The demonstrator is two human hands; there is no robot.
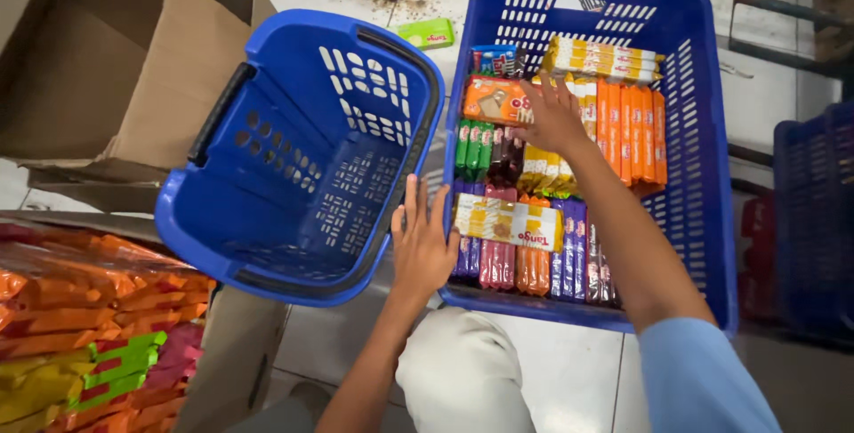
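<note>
Left hand flat on blue crate rim, right hand spread over packed wafer packets, empty basket beside

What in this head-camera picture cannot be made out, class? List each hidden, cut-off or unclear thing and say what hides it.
1. Head view: the packets under the right hand in the large blue crate are covered by it.
2. The lower layers of snack packets are hidden by the top ones.
3. The dark blue crate is cut off by the right edge.
4. Whether the left hand grips the crate wall or only rests there is unclear.
</note>
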